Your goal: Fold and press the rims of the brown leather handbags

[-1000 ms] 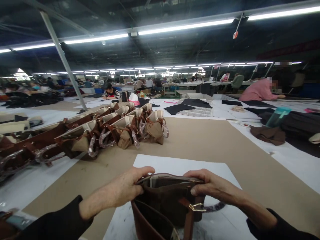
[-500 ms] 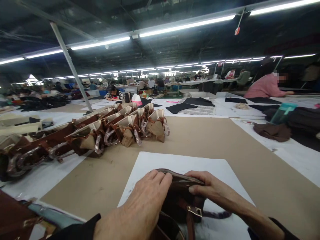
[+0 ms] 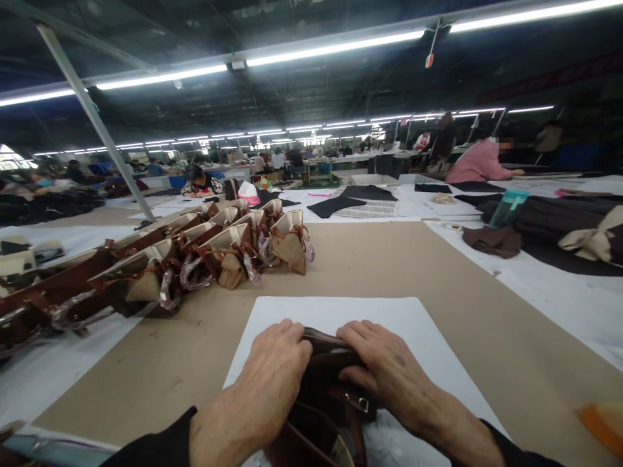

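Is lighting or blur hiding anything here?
Head view: long white ceiling tubes glare against the dark roof; the dark brown handbag loses detail in shadow between the bare left hand and bare right hand; an orange object at the lower right edge is too blurred to identify.

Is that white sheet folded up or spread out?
Spread out: the white sheet lies flat under the brown bag, its far edge straight, both far corners showing.

Right hand (image 3: 389, 363) has room forward over tan paper (image 3: 370, 266). Left hand (image 3: 277, 370): bags (image 3: 233, 269) block forward-left. Far right: brown cloth (image 3: 491, 241), bottle (image 3: 509, 207) in the way. Orange item (image 3: 606, 421) at lower right edge.
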Action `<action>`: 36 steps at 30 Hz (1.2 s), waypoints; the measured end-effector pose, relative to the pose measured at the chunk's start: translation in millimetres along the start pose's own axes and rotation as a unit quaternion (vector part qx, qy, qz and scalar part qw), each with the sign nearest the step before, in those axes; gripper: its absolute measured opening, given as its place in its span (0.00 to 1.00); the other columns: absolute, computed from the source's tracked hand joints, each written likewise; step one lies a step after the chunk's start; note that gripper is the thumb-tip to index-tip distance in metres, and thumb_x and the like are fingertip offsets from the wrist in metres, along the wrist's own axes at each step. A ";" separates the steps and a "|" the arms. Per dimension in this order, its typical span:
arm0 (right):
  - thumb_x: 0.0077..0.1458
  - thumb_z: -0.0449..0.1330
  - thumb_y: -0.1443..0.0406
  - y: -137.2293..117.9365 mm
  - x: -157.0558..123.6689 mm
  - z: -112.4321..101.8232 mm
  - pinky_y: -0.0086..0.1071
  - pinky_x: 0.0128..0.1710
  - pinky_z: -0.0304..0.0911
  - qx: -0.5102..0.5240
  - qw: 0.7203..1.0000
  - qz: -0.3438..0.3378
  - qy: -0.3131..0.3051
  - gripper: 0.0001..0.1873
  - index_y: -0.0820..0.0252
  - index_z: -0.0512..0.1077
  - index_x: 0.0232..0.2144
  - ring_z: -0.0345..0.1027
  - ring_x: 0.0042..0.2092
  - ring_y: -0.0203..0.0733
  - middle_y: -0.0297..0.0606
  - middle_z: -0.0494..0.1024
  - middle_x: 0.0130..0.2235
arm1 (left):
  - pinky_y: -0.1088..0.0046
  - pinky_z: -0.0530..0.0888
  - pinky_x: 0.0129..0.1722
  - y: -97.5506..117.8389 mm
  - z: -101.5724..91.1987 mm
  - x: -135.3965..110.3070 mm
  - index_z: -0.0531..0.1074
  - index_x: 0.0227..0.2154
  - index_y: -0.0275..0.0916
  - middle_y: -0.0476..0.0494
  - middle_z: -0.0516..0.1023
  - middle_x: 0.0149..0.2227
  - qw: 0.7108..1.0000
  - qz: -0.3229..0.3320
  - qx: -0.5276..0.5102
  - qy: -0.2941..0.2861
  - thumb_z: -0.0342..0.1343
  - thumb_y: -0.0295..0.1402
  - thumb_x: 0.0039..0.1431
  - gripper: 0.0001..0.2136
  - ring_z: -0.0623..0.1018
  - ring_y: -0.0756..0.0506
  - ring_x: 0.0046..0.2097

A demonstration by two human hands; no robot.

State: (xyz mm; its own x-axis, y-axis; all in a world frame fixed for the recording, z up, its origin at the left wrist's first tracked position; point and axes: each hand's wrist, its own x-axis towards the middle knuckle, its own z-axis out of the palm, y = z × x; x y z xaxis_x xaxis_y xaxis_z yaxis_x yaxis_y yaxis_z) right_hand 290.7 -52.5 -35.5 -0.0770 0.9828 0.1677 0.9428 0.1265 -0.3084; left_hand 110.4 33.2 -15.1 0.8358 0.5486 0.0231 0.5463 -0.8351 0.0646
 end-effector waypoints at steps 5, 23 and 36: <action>0.49 0.61 0.69 3.8 1.1 4.5 0.33 0.34 0.57 0.006 1.000 -0.002 0.011 0.07 0.58 0.68 0.32 0.63 0.36 0.42 0.35 0.71 0.33 | 0.63 0.65 0.45 -6.7 -7.6 2.3 0.69 0.23 0.37 0.41 0.68 0.43 0.997 0.001 -0.061 0.049 0.47 0.25 0.54 0.08 0.65 0.41 0.45; 0.51 0.51 0.73 1.8 -8.8 29.3 0.38 0.49 0.60 0.177 0.968 -0.011 0.176 0.08 0.56 0.64 0.34 0.60 0.50 0.44 0.40 0.66 0.48 | 0.66 0.64 0.52 -15.9 -3.6 -6.5 0.70 0.24 0.39 0.44 0.63 0.54 0.980 -0.008 -0.197 0.018 0.47 0.24 0.53 0.08 0.66 0.43 0.52; 0.55 0.49 0.73 2.5 -2.2 27.7 0.34 0.43 0.63 0.128 0.977 -0.045 0.167 0.10 0.56 0.66 0.32 0.63 0.45 0.42 0.39 0.67 0.43 | 0.71 0.66 0.49 -18.8 0.3 -8.3 0.69 0.24 0.39 0.45 0.67 0.48 0.972 -0.004 -0.231 0.052 0.47 0.25 0.54 0.08 0.69 0.46 0.45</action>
State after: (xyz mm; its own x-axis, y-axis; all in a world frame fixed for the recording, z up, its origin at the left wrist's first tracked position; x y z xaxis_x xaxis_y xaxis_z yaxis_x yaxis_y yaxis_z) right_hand 284.3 -50.7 -62.6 -0.0060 0.8728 0.4881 0.8218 0.2824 -0.4949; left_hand 93.2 44.3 -16.9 0.8079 0.5770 0.1198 0.4506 -0.7360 0.5053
